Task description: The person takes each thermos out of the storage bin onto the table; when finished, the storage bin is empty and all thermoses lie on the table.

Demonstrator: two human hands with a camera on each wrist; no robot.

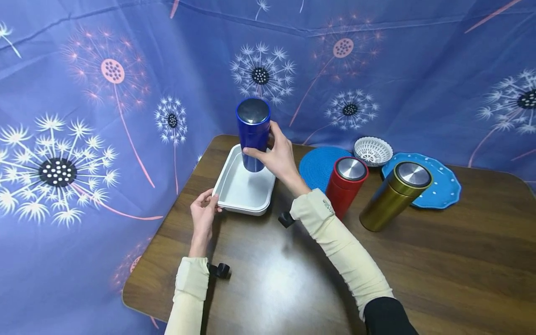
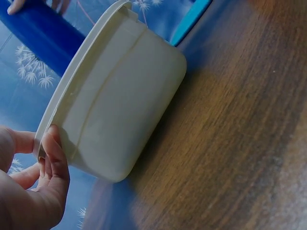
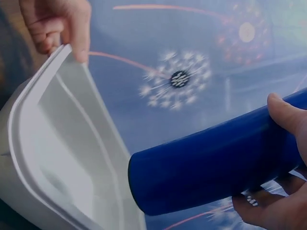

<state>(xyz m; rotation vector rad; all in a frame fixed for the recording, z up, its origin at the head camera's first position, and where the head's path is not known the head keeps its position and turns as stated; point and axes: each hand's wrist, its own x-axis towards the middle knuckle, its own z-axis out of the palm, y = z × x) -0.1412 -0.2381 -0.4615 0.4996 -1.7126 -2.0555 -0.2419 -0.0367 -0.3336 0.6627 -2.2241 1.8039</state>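
My right hand (image 1: 274, 156) grips a blue cylindrical canister (image 1: 253, 134) with a steel lid, held upright just above the inside of a white rectangular tub (image 1: 244, 195). In the right wrist view the blue canister (image 3: 211, 167) hangs over the white tub (image 3: 53, 158), with my thumb and fingers (image 3: 288, 112) round it. My left hand (image 1: 204, 211) pinches the tub's near left corner; the left wrist view shows the fingers (image 2: 50, 158) on the rim of the tub (image 2: 120, 105). The tub sits on the brown wooden table (image 1: 439, 260).
A red canister (image 1: 346, 184) and a gold canister (image 1: 395, 194) stand right of the tub. Behind them lie a blue round mat (image 1: 320, 165), a white mesh bowl (image 1: 372, 150) and a blue dotted plate (image 1: 444, 188). Blue dandelion cloth (image 1: 83, 116) hangs behind and left.
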